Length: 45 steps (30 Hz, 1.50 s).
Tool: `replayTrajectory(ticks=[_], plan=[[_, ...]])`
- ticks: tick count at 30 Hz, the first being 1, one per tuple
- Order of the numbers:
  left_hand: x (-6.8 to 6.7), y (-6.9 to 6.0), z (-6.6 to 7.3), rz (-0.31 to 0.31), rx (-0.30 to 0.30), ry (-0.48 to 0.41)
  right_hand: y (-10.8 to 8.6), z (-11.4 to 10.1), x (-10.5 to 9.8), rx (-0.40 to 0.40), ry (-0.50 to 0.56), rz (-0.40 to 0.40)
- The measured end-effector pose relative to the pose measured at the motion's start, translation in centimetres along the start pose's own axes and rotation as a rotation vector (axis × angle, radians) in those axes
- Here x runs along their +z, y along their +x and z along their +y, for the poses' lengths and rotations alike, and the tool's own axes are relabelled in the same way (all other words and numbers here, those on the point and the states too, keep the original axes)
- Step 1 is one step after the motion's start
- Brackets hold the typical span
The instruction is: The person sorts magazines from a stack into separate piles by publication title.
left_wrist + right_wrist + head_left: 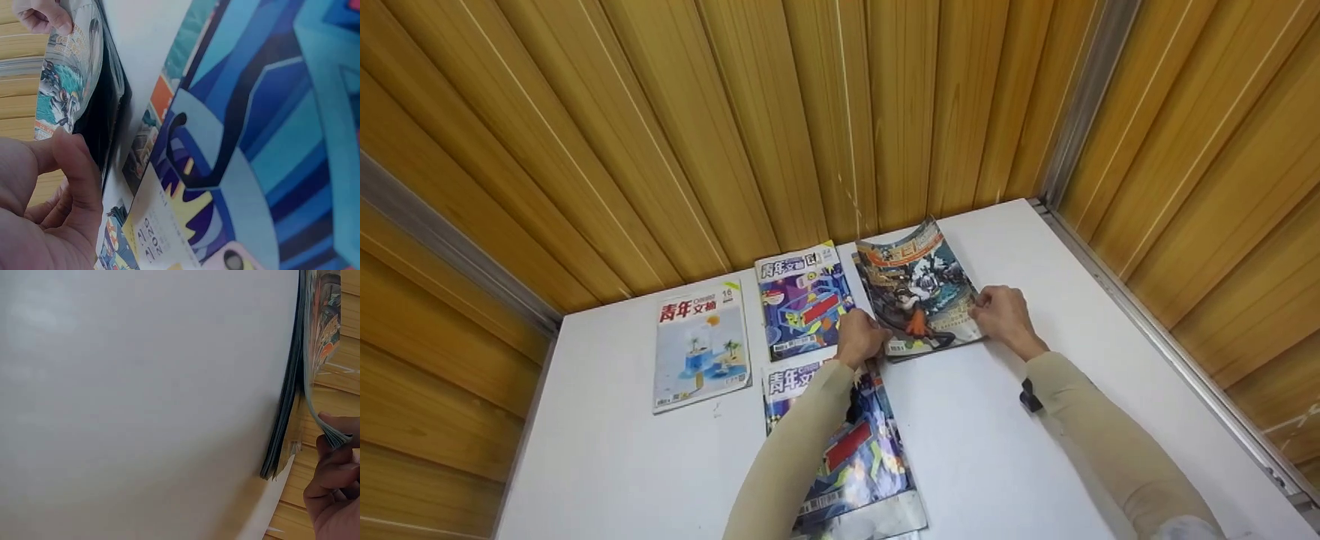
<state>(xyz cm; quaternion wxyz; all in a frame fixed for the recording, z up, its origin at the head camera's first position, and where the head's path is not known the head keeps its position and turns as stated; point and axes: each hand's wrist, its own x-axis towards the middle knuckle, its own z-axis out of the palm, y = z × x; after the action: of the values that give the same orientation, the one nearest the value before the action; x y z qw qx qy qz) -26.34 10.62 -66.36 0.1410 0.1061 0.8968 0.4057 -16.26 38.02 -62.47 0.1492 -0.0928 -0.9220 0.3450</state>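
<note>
A dark teal magazine with an orange banner (922,289) lies at the back right on another magazine, its far edge curling up. The right hand (1006,319) pinches its near right corner; in the right wrist view the fingers and thumb (337,467) hold a bent corner of pages (333,436) above a magazine below (284,416). At the near left corner is the left hand (861,337), thumb and fingertips together; in the left wrist view the left hand (62,197) pinches the upper magazine's edge (62,101), a dark gap under it.
Left of the hands lies a purple magazine (804,300), and farther left a white-and-blue one (701,349). Overlapping magazines (870,457) lie partly under the left forearm. The white table (982,435) meets wood-patterned walls (810,135) at the back and sides.
</note>
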Motion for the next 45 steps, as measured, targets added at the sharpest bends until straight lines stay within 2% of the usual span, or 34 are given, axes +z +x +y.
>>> replayTrajectory(ticks=[7, 11, 14, 19, 21, 27, 30, 32, 36, 40, 43, 45], plan=[[1.0, -0.4, 0.6, 0.121, 0.032, 0.066, 1.0, 0.7, 0.0, 0.007, -0.004, -0.024], [1.6, -0.4, 0.6, 0.145, 0.042, 0.072, 1.1, 1.2, 0.0, 0.044, 0.018, -0.044], [2.2, -0.4, 0.3, 0.173, 0.069, 0.092, 1.0, 1.6, 0.0, 0.066, 0.033, -0.054], [2.8, -0.6, 0.2, 0.265, 0.135, 0.165, 0.6, 1.9, 0.0, 0.104, 0.056, -0.077], [2.9, -0.8, 0.3, 0.276, 0.140, 0.174, 0.5, 1.9, 0.0, 0.117, 0.062, -0.087], [2.7, -1.1, 0.2, 0.233, 0.101, 0.170, 0.3, 1.9, -0.1, 0.155, 0.052, -0.095], [2.6, -1.2, 0.1, 0.190, 0.112, 0.156, 0.0, 1.7, -0.2, 0.174, 0.035, -0.084], [2.3, -1.4, -0.1, 0.140, 0.123, 0.132, -0.3, 1.5, -0.2, 0.190, 0.028, -0.070], [1.5, -3.1, 0.1, 0.071, 0.141, 0.059, -1.4, 0.5, -0.1, 0.198, 0.023, -0.023], [-0.3, -6.6, 2.5, 0.006, 0.084, 0.004, -3.0, -0.9, 0.2, 0.178, 0.036, 0.026], [-0.6, -7.0, 2.4, -0.010, 0.065, -0.009, -4.0, -2.2, 0.5, 0.172, 0.067, 0.048], [-0.1, -6.4, 0.8, 0.028, 0.096, 0.006, -4.6, -3.2, 0.7, 0.159, 0.089, 0.055]])
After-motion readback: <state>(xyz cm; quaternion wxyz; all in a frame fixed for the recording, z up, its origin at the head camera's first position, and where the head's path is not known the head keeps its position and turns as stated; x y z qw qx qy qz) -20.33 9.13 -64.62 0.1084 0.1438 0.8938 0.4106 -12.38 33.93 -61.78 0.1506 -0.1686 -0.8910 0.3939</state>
